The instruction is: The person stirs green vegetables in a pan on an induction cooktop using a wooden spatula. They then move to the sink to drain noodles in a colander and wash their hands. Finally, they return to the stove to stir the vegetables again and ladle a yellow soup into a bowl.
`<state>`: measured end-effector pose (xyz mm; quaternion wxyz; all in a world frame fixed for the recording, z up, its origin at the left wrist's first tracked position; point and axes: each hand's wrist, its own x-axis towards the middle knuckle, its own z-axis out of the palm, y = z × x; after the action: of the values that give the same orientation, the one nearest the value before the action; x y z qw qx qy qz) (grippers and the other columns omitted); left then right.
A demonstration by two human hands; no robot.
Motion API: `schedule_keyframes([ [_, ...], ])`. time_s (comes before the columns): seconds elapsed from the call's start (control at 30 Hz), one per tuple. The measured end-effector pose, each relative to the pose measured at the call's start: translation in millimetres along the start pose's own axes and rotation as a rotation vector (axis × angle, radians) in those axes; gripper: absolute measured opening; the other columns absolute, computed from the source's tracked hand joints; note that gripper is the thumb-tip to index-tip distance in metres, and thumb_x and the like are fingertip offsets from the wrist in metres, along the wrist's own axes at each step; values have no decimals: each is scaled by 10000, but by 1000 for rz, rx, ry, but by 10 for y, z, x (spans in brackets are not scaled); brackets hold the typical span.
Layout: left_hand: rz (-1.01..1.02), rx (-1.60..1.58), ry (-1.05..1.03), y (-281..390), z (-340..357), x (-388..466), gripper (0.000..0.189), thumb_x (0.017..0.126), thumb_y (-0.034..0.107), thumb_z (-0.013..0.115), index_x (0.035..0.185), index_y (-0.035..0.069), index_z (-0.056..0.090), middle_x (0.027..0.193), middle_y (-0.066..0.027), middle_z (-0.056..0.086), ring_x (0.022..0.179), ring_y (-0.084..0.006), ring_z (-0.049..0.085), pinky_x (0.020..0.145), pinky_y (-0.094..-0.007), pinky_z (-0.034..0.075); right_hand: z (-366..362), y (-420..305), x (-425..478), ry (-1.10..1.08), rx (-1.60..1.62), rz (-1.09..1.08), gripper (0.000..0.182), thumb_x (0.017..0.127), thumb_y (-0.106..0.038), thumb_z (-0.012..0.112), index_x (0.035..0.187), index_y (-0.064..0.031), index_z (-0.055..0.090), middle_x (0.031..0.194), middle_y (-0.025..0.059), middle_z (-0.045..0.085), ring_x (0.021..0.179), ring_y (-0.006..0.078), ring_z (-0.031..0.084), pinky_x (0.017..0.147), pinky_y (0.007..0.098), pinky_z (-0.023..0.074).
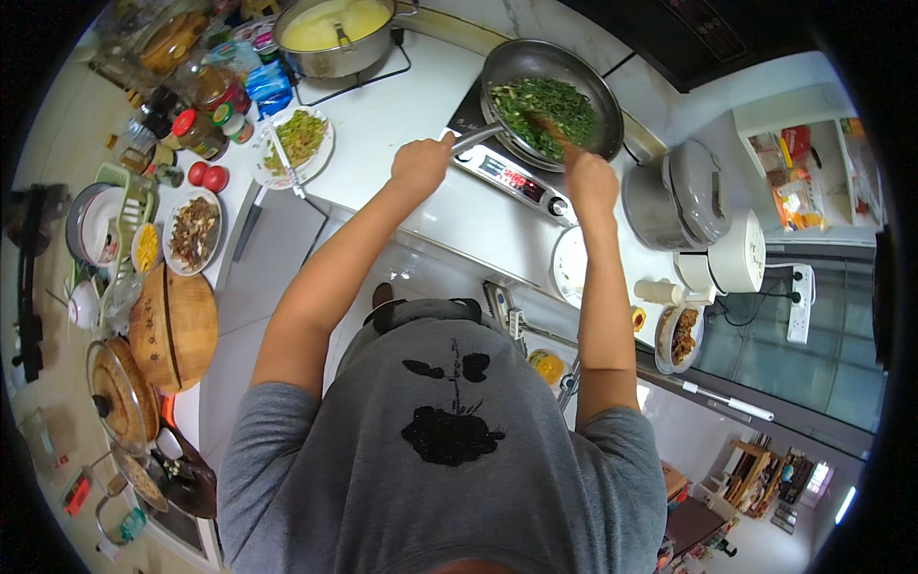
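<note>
A dark frying pan (pixel 609 107) sits on an induction cooktop (pixel 502 172) whose display glows red. Chopped green leaves (pixel 566 100) with paler bits cover much of the pan's base. My left hand (pixel 423 165) grips the pan handle (pixel 477 138) near its end. In my right hand (pixel 592 185) is a brown wooden spatula (pixel 551 130), its head down among the greens and partly hidden by them. Below my right forearm lies a white plate (pixel 569 265), which the arm partly covers.
A steel pot (pixel 333 63) of yellow liquid stands at the back left. Nearby are a plate of chopped green food (pixel 315 147) with chopsticks across it, sauce jars (pixel 199 134) and two tomatoes (pixel 208 176). A grey electric cooker (pixel 670 197) stands right of the pan.
</note>
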<state>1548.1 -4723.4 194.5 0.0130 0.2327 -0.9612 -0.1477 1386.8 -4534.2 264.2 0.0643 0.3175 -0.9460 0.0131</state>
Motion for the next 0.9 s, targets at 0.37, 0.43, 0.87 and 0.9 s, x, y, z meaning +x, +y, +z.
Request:
schedule_keyframes([
  [0.37,51,-3,25,30,44,13,286,806,52,484,1088,97,495,761,-166,644,700,-338,641,597,-445,505,117,291,-26,16,-11,96,243,879,-299,497,973,-172,682,779,172,650,750,357,632,645,455,505],
  [0.43,60,-4,39,36,10,63,281,805,52,489,1081,98,495,755,-166,644,698,-339,640,600,-447,504,194,348,67,-32,-60,91,234,877,-288,504,967,-167,682,767,174,649,740,356,632,640,455,504],
  [0.87,23,5,22,9,47,31,292,804,54,490,1090,110,479,759,-171,643,703,-344,640,600,-454,503,-110,148,-133,48,39,85,226,877,-257,508,1010,-196,680,789,173,652,751,358,631,656,448,501],
  [0.9,31,9,18,19,43,36,294,803,53,488,1092,111,481,758,-172,643,700,-345,640,600,-454,503,-196,38,-150,85,82,90,230,880,-256,508,1029,-197,673,791,176,651,752,358,631,659,449,500],
])
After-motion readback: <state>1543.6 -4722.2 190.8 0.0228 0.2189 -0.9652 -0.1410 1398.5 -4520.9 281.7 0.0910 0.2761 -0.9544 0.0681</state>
